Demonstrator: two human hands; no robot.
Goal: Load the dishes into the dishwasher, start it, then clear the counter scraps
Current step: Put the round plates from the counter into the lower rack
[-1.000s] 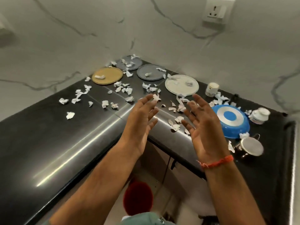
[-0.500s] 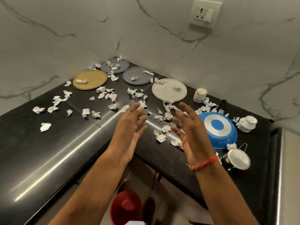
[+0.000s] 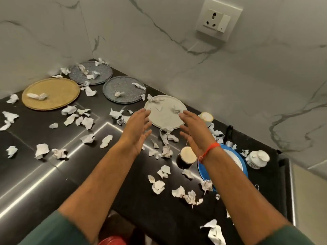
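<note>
On the black corner counter (image 3: 44, 174) lie a tan plate (image 3: 53, 89), two grey patterned plates (image 3: 99, 69) (image 3: 127, 87) and a white plate (image 3: 164, 115). My left hand (image 3: 137, 130) and my right hand (image 3: 194, 131) hover open, palms facing each other, on either side of the white plate's near edge, holding nothing. A dark cup (image 3: 186, 159) stands just below my right hand. My right forearm covers part of a blue and white bowl (image 3: 242, 165). Torn paper scraps (image 3: 160, 186) litter the counter and plates.
A small cream cup (image 3: 206, 117) stands behind my right hand. A white lidded jar (image 3: 258, 159) sits at the right by the marble wall. A wall socket (image 3: 218, 22) is mounted above. A red bin (image 3: 113, 241) shows on the floor below the counter edge.
Both hands have reached forward and up, from over the scraps mid-counter to either side of the white plate. The view has moved closer to the counter.
</note>
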